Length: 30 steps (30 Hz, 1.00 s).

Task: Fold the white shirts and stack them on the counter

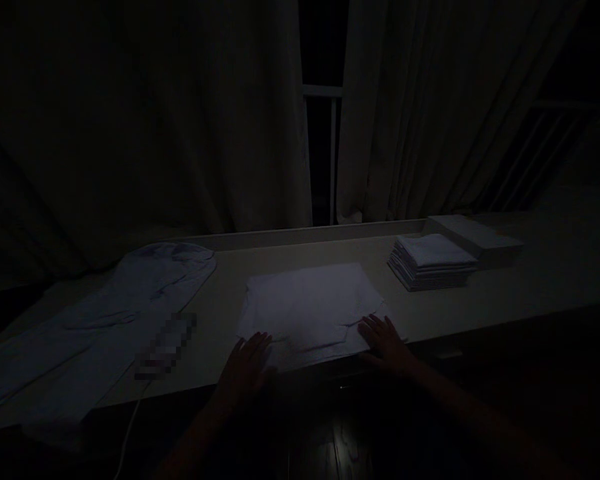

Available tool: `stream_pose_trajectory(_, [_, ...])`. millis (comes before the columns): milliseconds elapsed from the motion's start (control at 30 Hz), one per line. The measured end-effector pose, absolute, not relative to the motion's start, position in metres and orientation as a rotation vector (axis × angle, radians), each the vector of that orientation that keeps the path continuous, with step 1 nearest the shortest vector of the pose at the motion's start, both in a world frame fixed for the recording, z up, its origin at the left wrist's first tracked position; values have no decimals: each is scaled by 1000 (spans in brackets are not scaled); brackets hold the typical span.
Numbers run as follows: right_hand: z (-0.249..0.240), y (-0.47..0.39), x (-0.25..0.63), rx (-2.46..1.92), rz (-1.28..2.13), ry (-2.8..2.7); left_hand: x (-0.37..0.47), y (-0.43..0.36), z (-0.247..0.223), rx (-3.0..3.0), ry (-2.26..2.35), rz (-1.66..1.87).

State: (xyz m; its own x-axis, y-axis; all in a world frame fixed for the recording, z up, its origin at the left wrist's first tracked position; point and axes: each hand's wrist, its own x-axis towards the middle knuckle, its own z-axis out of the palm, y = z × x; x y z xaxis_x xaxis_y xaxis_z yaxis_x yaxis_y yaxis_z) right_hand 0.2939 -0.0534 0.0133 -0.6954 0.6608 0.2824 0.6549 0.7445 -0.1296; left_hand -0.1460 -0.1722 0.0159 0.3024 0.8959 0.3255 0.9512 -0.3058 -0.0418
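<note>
**Resting at the near corners of a white cloth [305, 300]: left hand [243, 368] and right hand [391, 348]**

The white cloth lies flat on a long, pale counter [280, 247], close to the front edge and between the two hands. It is folded in layers; an upper layer ends short of the lower one on the near side. The left hand is palm down at the near left corner, its fingers loosely spread and its thumb apart, pinching nothing that shows. The right hand rests on the near right part, fingers likewise spread, thumb pointing inward. How firmly either hand presses, I cannot tell in this dim light.

To the right, well apart from the right hand, stands a neat stack of folded cloths [433, 263]. A low, pale box [475, 237] sits just behind and beside it. To the left, a rumpled white garment [160, 277] stretches along the counter and hangs over the front edge. A pixelated object [166, 347] lies beside it, with a pale cord [129, 427] running down from its near end. Behind the counter hang heavy curtains [220, 120], parted at a dark gap where a railing [323, 91] shows. Wooden floor [347, 447] glints below.
</note>
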Motion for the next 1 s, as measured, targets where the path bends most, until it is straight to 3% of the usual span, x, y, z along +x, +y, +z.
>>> stream_pose_trajectory(233, [31, -66, 208, -870, 79, -2543, -62, -132, 24, -2547, -1628, -535])
stream_pose_trajectory(433, [41, -49, 206, -919, 183, -2734, -76, -121, 33, -2727, -1775, -485])
stream_pose_trajectory(733, [68, -13, 197, -1130, 545, -2478, -82, -81, 53, -2561, -2153, -799])
stream_pose_trajectory(1000, [102, 19, 193, -1141, 609, -2442, -84, -47, 87, -2596, -2161, -961])
